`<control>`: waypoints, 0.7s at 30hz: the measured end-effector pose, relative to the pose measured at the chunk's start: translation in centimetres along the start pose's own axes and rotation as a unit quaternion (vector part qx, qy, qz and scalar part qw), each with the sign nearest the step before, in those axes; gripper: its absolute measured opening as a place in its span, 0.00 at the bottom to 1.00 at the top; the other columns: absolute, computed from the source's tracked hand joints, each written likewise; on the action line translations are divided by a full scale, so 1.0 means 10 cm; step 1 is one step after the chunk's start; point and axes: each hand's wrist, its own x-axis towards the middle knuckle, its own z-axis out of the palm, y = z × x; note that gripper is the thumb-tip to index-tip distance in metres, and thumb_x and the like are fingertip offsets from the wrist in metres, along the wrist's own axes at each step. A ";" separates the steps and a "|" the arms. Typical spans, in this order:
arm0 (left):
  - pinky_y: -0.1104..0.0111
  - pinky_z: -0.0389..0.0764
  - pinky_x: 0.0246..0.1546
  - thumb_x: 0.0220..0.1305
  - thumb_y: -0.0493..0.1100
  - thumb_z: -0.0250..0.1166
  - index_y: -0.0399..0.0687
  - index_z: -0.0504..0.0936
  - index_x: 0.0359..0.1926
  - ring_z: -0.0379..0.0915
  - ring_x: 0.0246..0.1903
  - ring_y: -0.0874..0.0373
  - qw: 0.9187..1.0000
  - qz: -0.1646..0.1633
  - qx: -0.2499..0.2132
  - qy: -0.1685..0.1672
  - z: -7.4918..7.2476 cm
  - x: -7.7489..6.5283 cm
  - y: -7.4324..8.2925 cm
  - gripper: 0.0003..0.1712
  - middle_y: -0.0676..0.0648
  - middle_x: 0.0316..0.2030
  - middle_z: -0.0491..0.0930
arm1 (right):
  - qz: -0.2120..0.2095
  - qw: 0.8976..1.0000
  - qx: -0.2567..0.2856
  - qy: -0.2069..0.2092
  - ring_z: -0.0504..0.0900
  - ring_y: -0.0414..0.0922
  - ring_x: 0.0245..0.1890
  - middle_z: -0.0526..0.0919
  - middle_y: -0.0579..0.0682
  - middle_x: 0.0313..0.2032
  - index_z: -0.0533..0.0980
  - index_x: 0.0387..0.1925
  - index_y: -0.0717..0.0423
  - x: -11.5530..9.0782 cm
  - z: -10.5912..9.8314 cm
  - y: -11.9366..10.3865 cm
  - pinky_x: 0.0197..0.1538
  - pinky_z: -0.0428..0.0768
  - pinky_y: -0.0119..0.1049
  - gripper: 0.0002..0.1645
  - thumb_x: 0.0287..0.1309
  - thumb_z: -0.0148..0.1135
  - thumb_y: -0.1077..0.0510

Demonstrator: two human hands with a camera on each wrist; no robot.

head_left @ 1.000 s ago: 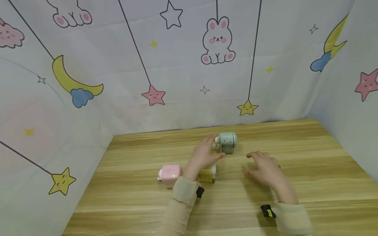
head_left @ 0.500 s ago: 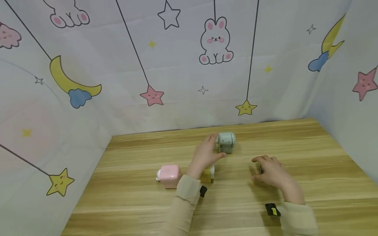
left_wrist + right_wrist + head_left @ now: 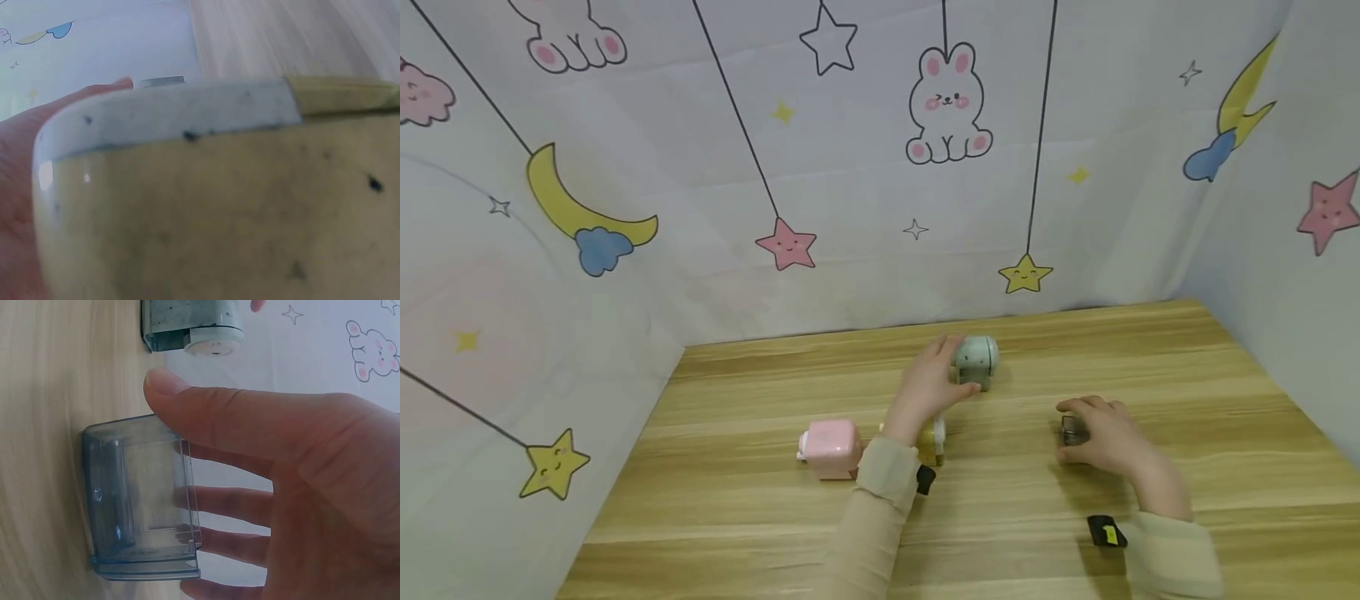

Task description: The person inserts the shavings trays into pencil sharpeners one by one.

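My left hand [image 3: 925,383] reaches around the left end of a mint-green pencil sharpener [image 3: 979,354], thumb in front and fingers behind. In the right wrist view one of its fingertips shows beside that sharpener [image 3: 190,315]. Under the left wrist is a yellow sharpener [image 3: 934,440], partly hidden by the arm; its speckled body [image 3: 206,206] fills the left wrist view. My right hand [image 3: 1108,437] surrounds a see-through shavings drawer [image 3: 1073,430] on the table. In the right wrist view the thumb overlaps a corner of the drawer [image 3: 147,487], while extended fingers lie on its far side.
A pink sharpener [image 3: 833,448] with a white end sits left of the yellow one, close to the left sleeve. The wood-patterned table [image 3: 737,533] ends at a white printed cloth [image 3: 850,167] at the back and sides.
My right hand has moved right and is now around the shavings drawer. The left hand has shifted slightly right, farther around the mint-green sharpener. The sharpeners stay where they were.
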 end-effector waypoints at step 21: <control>0.48 0.63 0.57 0.53 0.51 0.65 0.57 0.53 0.68 0.49 0.62 0.47 0.997 -0.034 -0.059 -0.025 0.11 0.18 -0.06 0.44 0.41 0.67 0.52 | -0.003 1.000 0.017 -0.026 0.67 0.67 0.44 0.72 0.72 0.45 0.69 0.49 0.68 0.00 0.02 0.11 0.44 0.69 0.63 0.43 0.30 0.74 0.49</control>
